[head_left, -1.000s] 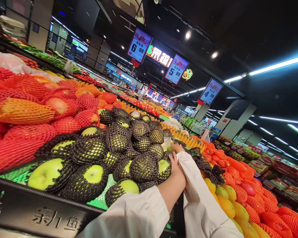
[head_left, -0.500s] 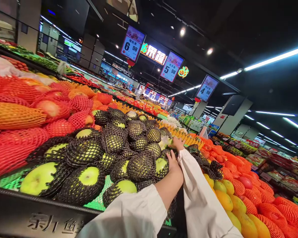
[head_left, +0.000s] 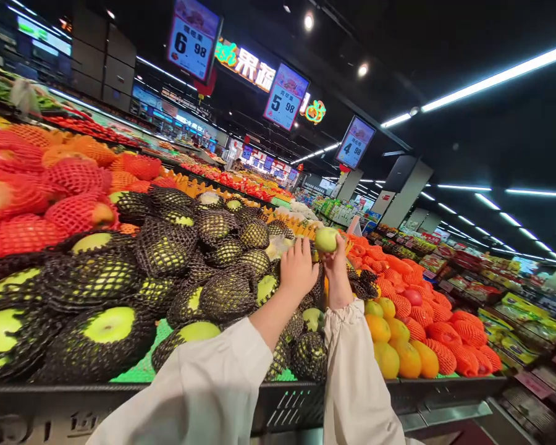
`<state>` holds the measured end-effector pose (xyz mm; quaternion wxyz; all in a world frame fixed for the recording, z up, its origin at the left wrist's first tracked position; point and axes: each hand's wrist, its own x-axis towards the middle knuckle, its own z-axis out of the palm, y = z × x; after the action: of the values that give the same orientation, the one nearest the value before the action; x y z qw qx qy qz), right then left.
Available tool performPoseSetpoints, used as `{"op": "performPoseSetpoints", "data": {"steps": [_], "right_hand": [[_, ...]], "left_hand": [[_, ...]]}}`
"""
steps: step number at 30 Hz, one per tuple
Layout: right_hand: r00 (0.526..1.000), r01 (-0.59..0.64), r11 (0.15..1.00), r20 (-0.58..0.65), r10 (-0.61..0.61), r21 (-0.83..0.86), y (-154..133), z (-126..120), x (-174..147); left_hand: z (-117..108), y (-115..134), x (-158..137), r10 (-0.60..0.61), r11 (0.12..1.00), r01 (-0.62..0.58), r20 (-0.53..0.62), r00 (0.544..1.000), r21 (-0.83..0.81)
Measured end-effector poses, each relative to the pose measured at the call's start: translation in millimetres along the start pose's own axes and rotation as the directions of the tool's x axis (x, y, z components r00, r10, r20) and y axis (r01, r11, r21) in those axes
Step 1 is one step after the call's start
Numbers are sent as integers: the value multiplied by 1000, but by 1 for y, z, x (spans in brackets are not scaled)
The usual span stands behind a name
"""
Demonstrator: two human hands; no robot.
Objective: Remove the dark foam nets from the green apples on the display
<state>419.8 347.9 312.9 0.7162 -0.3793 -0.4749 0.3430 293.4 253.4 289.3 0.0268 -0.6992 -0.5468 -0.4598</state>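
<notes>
In my right hand point(head_left: 337, 269) is a bare green apple point(head_left: 325, 240), raised above the display with the fingers closed around it. Just left of it, my left hand point(head_left: 299, 267) reaches over the pile with its fingers stretched out and nothing visible in them. Beneath and beside the left hand lie several green apples in black foam nets point(head_left: 227, 290). A pale clear wrapping point(head_left: 278, 247) shows just behind its fingers. White sleeves cover both forearms.
Yellow-orange fruit point(head_left: 391, 337) and fruit in red nets point(head_left: 445, 330) lie to the right. Red-netted fruit point(head_left: 28, 235) is heaped at left. A black bin edge point(head_left: 296, 395) runs along the front. Price signs point(head_left: 286, 96) hang overhead.
My right hand has come up out of the pile with the green apple. My left hand has lifted off the apples. The view has turned to the right.
</notes>
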Motion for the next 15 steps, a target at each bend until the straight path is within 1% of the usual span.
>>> {"op": "performPoseSetpoints", "data": {"steps": [1, 3, 4, 6, 7, 8, 9, 10, 11, 12, 13, 14, 15], "right_hand": [[999, -23, 997, 50, 19, 78, 4, -2, -8], [983, -13, 996, 185, -2, 85, 8, 0, -20], [963, 6, 998, 269, -22, 62, 9, 2, -24], [902, 41, 999, 429, -38, 2, 7, 6, -26], [883, 55, 998, 469, -28, -43, 5, 6, -25], [890, 78, 991, 455, -19, -112, 3, 5, -23], [925, 115, 963, 381, -13, -244, 2, 2, -20], [966, 135, 894, 256, -24, -427, 1, -3, -18], [993, 112, 779, 106, -59, -617, 2, -9, -15], [994, 44, 636, -32, -107, -770, 4, -16, -14], [980, -45, 499, -134, -144, -865, 7, -24, -13], [967, -128, 394, -203, -155, -910, 12, -32, -12], [961, -187, 329, -242, -136, -926, 17, -38, -13]], "left_hand": [[1, -2, 0, 32, 999, -32, -9, 999, -41], [3, -5, 1, 44, 994, -45, -8, 999, -102], [4, -6, 1, 18, 992, -20, -16, 1000, -126], [5, -8, 1, -62, 983, 51, -61, 996, -175], [5, -9, 0, -99, 976, 78, -96, 990, -202], [5, -9, 0, -127, 968, 94, -131, 983, -233], [5, -9, 0, -146, 959, 100, -160, 976, -266], [6, -9, 0, -161, 948, 101, -181, 970, -301], [6, -9, 0, -178, 936, 106, -192, 965, -337], [7, -9, 0, -198, 922, 114, -199, 960, -370], [7, -9, 0, -219, 909, 124, -203, 954, -398], [8, -9, 0, -242, 897, 137, -207, 948, -421], [8, -9, 1, -263, 886, 149, -212, 941, -439]]}}
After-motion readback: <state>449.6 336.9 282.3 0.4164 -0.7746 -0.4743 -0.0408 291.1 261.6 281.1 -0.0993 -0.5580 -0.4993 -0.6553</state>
